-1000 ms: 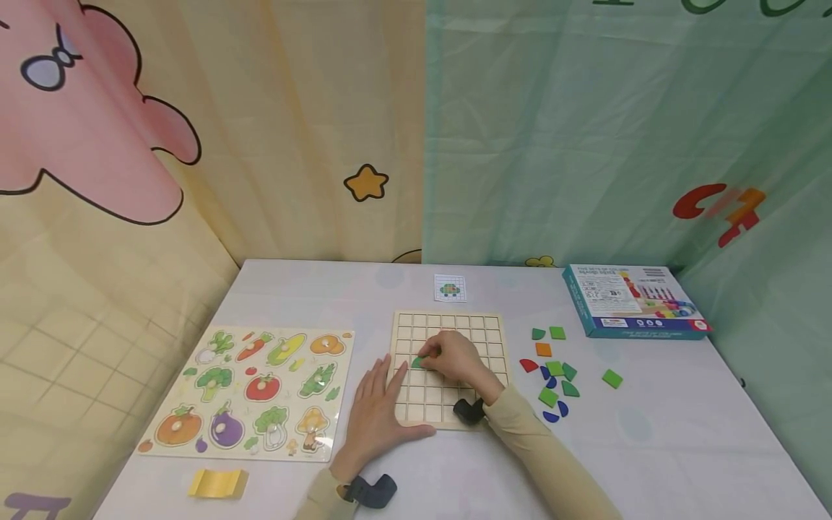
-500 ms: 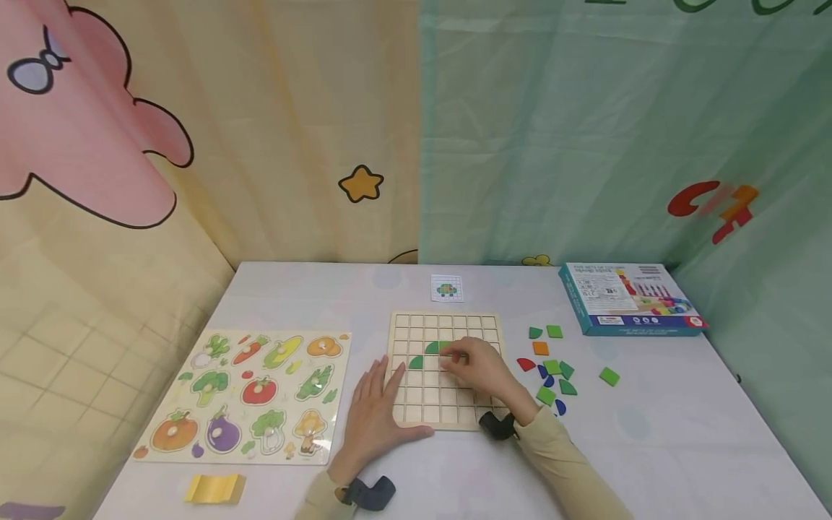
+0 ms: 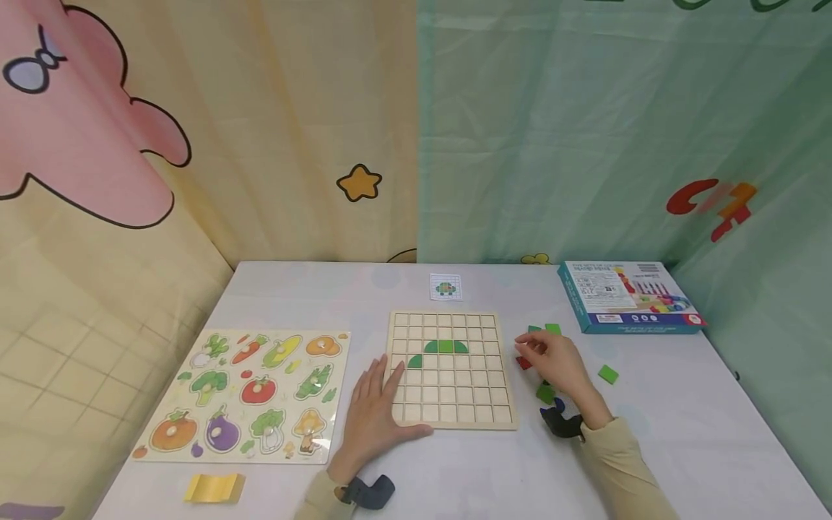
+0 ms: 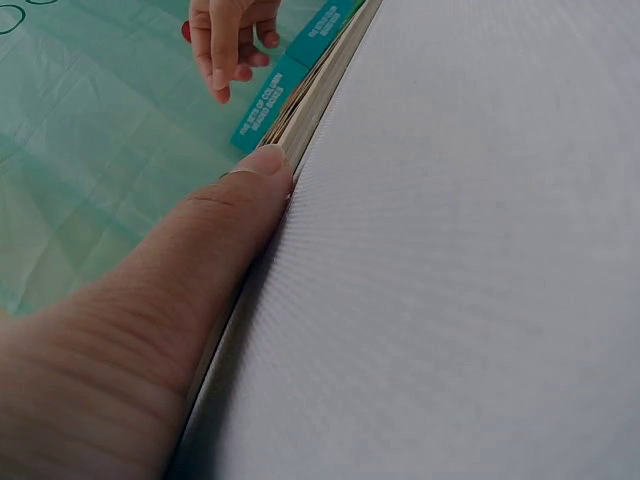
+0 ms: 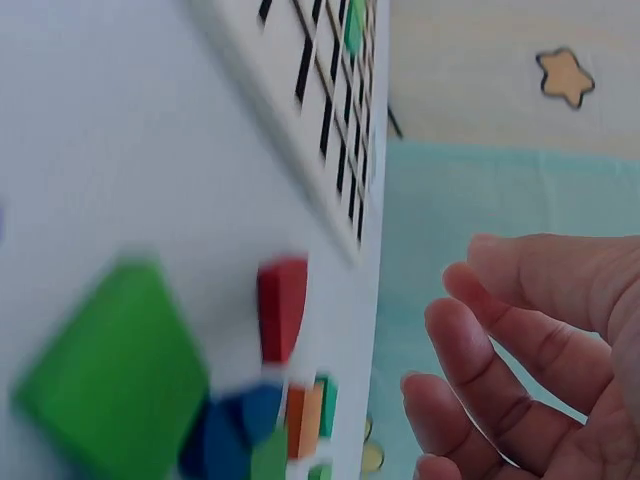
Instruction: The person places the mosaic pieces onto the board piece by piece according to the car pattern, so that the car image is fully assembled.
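1. The right hand hovers over the loose coloured tiles at the right of the wooden grid board. Its fingers are loosely curled and apart and hold nothing.
2. A red quarter-round tile lies just under its fingertips; contact cannot be determined. In the right wrist view this red tile lies on the table beside a green square tile and blue tiles.
3. The left hand rests flat, fingers straight, on the board's near left corner, with the thumb along the near edge.
4. The board carries four green tiles: three side by side and one lower left.
5. Open table lies to the near right of the loose tiles.
6. A teal box lies at the far right, and a vegetable puzzle lies left of the board, apart from it.
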The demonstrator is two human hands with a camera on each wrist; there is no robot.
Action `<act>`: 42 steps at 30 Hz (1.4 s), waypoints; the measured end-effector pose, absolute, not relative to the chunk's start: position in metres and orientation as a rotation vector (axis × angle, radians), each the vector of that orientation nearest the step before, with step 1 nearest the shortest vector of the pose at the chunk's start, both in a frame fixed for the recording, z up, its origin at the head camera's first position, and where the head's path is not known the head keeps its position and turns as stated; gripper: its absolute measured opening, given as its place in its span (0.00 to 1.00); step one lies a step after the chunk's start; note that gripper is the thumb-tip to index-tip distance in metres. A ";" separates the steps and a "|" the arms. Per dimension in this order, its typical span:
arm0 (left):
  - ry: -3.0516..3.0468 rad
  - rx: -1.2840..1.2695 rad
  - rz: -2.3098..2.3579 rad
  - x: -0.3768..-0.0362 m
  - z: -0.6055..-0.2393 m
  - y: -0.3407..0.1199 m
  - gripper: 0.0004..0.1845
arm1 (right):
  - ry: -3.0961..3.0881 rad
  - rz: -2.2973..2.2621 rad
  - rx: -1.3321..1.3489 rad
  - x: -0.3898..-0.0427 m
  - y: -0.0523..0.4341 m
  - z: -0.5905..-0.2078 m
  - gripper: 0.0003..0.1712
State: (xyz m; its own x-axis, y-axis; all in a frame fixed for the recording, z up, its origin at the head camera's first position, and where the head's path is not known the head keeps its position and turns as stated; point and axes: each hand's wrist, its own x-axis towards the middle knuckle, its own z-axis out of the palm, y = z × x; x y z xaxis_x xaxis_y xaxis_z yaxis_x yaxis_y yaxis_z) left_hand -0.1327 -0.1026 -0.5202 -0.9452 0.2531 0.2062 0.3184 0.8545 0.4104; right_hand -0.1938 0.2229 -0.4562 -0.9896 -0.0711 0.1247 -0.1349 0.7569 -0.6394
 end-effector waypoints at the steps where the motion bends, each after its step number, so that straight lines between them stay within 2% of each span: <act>1: -2.885 -0.444 -0.675 -0.133 -0.520 -0.103 0.63 | -2.861 1.052 0.141 -0.195 0.229 -0.456 0.09; 10: -2.882 -0.444 -0.688 -0.133 -0.520 -0.103 0.62 | -2.935 0.960 -0.013 -0.214 0.271 -0.461 0.15; 19: -2.889 -0.436 -0.705 -0.132 -0.520 -0.103 0.63 | -3.117 0.855 -0.109 -0.227 0.282 -0.466 0.24; 42: -2.878 -0.437 -0.697 -0.133 -0.522 -0.102 0.63 | -3.081 0.912 -0.131 -0.214 0.283 -0.467 0.17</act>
State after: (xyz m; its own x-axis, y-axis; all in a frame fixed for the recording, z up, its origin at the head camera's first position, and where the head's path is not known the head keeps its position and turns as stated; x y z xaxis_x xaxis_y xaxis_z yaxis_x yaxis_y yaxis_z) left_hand -0.1328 -0.1021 -0.5218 -0.9467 0.2449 0.2094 0.3136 0.8497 0.4238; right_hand -0.2140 0.2829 -0.4666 -0.9939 0.0566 -0.0945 0.0989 0.8360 -0.5398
